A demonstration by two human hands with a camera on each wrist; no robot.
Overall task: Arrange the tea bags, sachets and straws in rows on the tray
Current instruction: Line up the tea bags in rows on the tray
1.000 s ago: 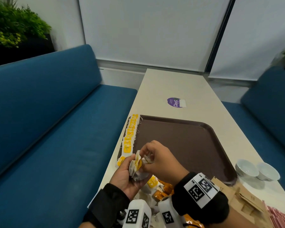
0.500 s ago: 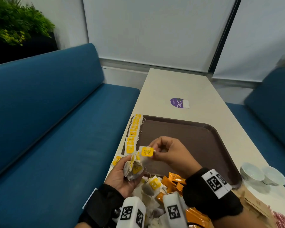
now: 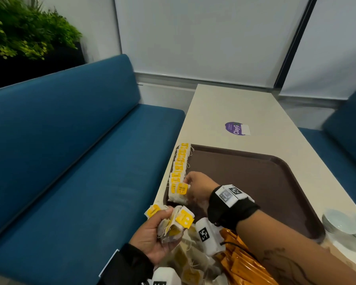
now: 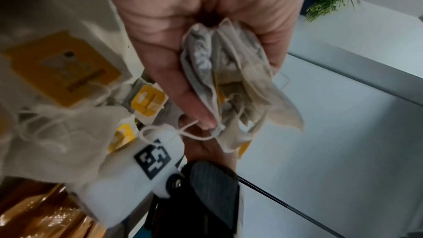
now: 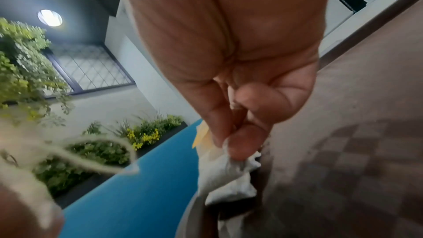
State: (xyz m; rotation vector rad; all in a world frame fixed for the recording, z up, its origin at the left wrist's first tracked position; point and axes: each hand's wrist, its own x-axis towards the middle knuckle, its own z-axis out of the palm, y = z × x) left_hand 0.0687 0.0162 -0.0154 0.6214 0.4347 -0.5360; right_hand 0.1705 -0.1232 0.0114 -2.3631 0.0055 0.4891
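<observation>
We note right hand [image 3: 195, 187] fingers [image 5: 242, 144] pinching one tea bag [image 3: 178, 195] at the row's [image 3: 180, 163] near end on the tray's [image 3: 255, 182] left edge, left hand [image 3: 152, 237] clutching spare bags [image 3: 177, 225] as ready supply.

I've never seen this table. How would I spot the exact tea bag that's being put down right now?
Find the brown tray on the long pale table; a row of yellow-tagged tea bags runs along its left edge. At the near end of that row, the right hand pinches one tea bag. Unlike its neighbours, it is held by fingers, and its yellow tag reads RELAX.
</observation>
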